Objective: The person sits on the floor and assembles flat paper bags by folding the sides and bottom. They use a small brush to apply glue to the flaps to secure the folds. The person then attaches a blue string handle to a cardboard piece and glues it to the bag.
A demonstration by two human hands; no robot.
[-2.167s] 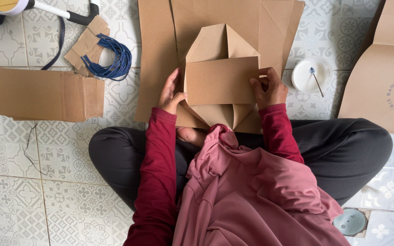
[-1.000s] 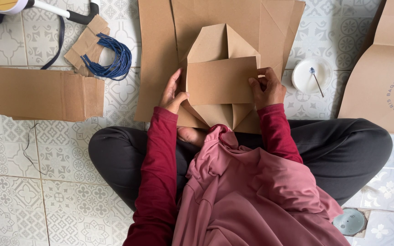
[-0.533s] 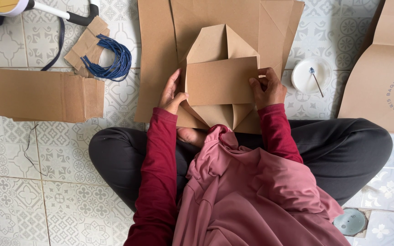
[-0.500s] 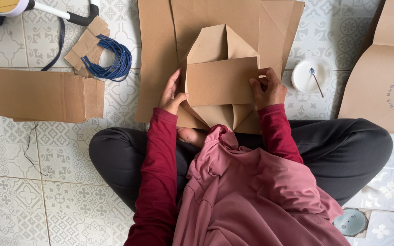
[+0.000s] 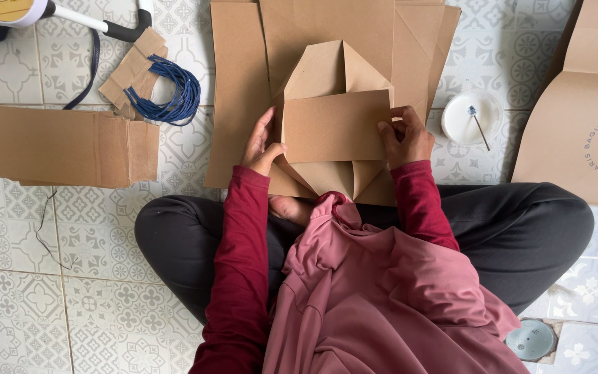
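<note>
I sit cross-legged on a patterned tile floor, in red sleeves. A partly folded brown paper piece (image 5: 336, 125) lies in front of my knees on a stack of flat brown paper sheets (image 5: 240, 90). Its middle flap is folded across into a rectangle, with pointed flaps above and below. My left hand (image 5: 261, 144) presses the flap's left edge, thumb on the paper. My right hand (image 5: 404, 135) pinches the flap's right edge with curled fingers.
A small white dish with a thin stick (image 5: 472, 116) stands right of the stack. A printed brown paper bag (image 5: 583, 131) lies far right. To the left lie a folded brown paper stack (image 5: 64, 144), a coil of blue cord (image 5: 173, 97) and a white-handled tool (image 5: 70, 15). A round floor drain (image 5: 531, 339) is lower right.
</note>
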